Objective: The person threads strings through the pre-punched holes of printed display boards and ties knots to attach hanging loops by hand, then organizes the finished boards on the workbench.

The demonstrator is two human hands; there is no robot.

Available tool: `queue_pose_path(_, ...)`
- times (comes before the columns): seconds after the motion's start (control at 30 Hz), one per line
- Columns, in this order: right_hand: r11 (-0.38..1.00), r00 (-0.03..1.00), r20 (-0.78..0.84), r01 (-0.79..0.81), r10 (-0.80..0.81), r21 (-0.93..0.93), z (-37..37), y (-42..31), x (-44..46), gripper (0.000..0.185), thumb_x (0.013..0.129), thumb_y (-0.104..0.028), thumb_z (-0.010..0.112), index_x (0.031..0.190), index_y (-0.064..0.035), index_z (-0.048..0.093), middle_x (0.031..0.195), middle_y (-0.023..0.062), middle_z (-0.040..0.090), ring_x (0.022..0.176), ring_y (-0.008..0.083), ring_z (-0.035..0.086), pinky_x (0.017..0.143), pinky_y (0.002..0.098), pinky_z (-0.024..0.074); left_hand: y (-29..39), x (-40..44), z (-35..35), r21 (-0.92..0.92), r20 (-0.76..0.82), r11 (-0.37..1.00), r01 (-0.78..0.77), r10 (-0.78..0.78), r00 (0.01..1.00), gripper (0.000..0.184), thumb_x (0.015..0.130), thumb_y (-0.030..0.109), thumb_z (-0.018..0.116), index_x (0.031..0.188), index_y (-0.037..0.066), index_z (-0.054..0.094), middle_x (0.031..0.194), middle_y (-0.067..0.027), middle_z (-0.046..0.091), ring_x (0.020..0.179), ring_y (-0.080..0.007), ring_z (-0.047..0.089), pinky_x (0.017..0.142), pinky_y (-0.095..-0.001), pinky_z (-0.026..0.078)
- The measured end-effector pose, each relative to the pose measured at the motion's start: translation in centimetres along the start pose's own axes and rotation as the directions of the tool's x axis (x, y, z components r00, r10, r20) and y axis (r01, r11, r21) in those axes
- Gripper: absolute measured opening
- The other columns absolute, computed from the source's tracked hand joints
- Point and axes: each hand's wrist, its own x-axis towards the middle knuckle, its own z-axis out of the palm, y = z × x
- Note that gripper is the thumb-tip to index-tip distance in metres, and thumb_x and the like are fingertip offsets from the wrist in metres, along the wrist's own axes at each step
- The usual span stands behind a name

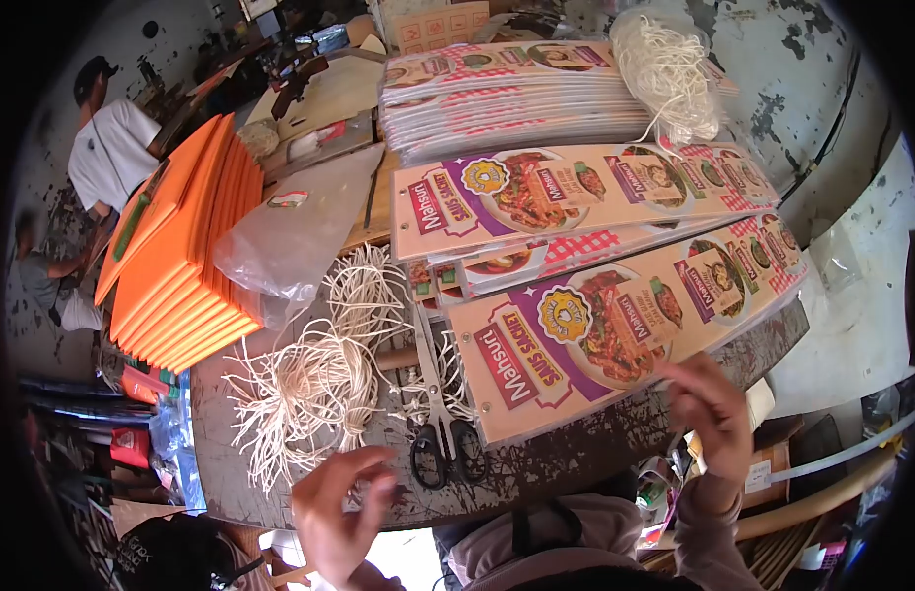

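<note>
My left hand (341,507) is raised over the table's front edge, its fingers curved and apart with nothing in them. To its right lie black-handled scissors (443,433), blades pointing away. Beyond that hand is a bundle of cream cords (329,379). My right hand (711,409) hovers at the near edge of a printed card (595,345) marked "Mahsuri"; its fingers are bent and partly blurred, and whether they touch the card or hold anything is unclear. More printed cards (566,192) lie just behind, overlapping.
A tall stack of wrapped cards (507,108) stands at the back, with a bag of cords (669,74) on it. Orange packets (186,266) and a clear plastic bag (300,231) are at the left. Two people (112,148) sit beyond. The table's edge (536,497) curves near me.
</note>
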Motion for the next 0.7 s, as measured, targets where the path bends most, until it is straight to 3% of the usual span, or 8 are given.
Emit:
queue_pose_path(0.07,0.979,0.953,0.286,0.148,-0.104,-0.137,1.3,-1.0,2.4,0.040,0.076,0.006,0.051,0.114,-0.0072,0.058,0.083,0.0080,0.054,0.069,0.0164,0.056,0.058,0.0262,0.0449,-0.5,2.1,1.7,-0.370,0.262,0.927,0.066,0.036,0.964,0.009,0.085,0.005,0.055,0.090,-0.002,0.058,0.078,-0.0107,0.064,0.067,-0.0162,0.065,0.055,-0.0258,0.050)
queue_pose_path(0.1,0.942,0.888,0.419,0.285,-0.190,-0.177,2.0,-1.0,3.2,0.043,0.074,0.006,0.054,0.115,-0.0082,0.057,0.084,0.0087,0.056,0.073,0.0191,0.058,0.060,0.0279,0.0467,-0.4,2.8,2.7,-0.399,0.332,0.901,0.174,-0.035,0.943,0.010,0.087,0.005,0.053,0.092,-0.003,0.055,0.078,-0.0107,0.064,0.068,-0.0158,0.064,0.056,-0.0253,0.051)
queue_pose_path(0.13,0.940,0.885,0.422,0.294,-0.198,-0.175,3.1,-1.3,3.7,0.043,0.074,0.006,0.054,0.115,-0.0082,0.057,0.084,0.0087,0.056,0.073,0.0191,0.058,0.060,0.0279,0.0467,-0.4,3.4,3.7,-0.420,0.402,0.864,0.278,-0.097,0.910,0.010,0.088,0.004,0.050,0.093,-0.004,0.052,0.078,-0.0108,0.063,0.069,-0.0155,0.064,0.056,-0.0249,0.051)
queue_pose_path(0.2,0.914,0.910,0.338,0.328,-0.239,-0.238,5.4,-2.0,4.8,0.040,0.071,0.007,0.058,0.108,-0.0082,0.060,0.086,0.0117,0.061,0.073,0.0238,0.061,0.061,0.0302,0.0474,-1.3,4.4,4.8,-0.425,0.468,0.851,0.307,-0.083,0.880,0.011,0.089,0.004,0.048,0.095,-0.004,0.051,0.077,-0.0109,0.062,0.070,-0.0149,0.064,0.057,-0.0248,0.052)
queue_pose_path(0.27,0.873,0.867,0.412,0.408,-0.280,-0.266,6.1,-1.8,5.6,0.036,0.071,0.004,0.060,0.105,-0.0074,0.059,0.086,0.0113,0.060,0.073,0.0245,0.060,0.061,0.0311,0.0476,-1.8,5.2,5.6,-0.429,0.538,0.834,0.346,-0.072,0.840,0.012,0.090,0.004,0.046,0.097,-0.004,0.049,0.076,-0.0110,0.062,0.070,-0.0144,0.063,0.057,-0.0246,0.052)
queue_pose_path(0.33,0.832,0.819,0.484,0.480,-0.309,-0.280,6.9,-1.6,6.3,0.033,0.070,0.001,0.062,0.102,-0.0067,0.059,0.085,0.0110,0.060,0.073,0.0251,0.059,0.060,0.0320,0.0477,-2.1,5.8,6.1,-0.543,0.643,0.626,0.560,-0.120,0.757,0.012,0.091,0.005,0.045,0.097,-0.004,0.050,0.076,-0.0104,0.061,0.069,-0.0131,0.062,0.057,-0.0242,0.052)
queue_pose_path(0.43,0.686,0.714,0.583,0.646,-0.387,-0.335,7.6,-1.4,7.2,0.031,0.069,-0.009,0.060,0.098,-0.0058,0.052,0.088,0.0045,0.050,0.079,0.0205,0.055,0.061,0.0313,0.0470,-3.3,5.5,7.1,-0.618,0.635,0.550,0.562,-0.071,0.769,0.014,0.091,0.005,0.044,0.100,-0.004,0.051,0.076,-0.0089,0.061,0.065,-0.0107,0.059,0.059,-0.0223,0.049)
queue_pose_path(0.7,0.490,0.672,0.543,0.739,-0.503,-0.461,8.8,-0.8,6.8,0.020,0.068,-0.014,0.060,0.085,-0.0050,0.056,0.084,0.0033,0.049,0.072,0.0149,0.053,0.056,0.0251,0.0445,-3.3,5.0,6.9,-0.652,0.648,0.516,0.555,-0.001,0.762,0.020,0.091,0.005,0.047,0.108,-0.005,0.051,0.077,-0.0065,0.060,0.066,-0.0077,0.056,0.060,-0.0208,0.045)
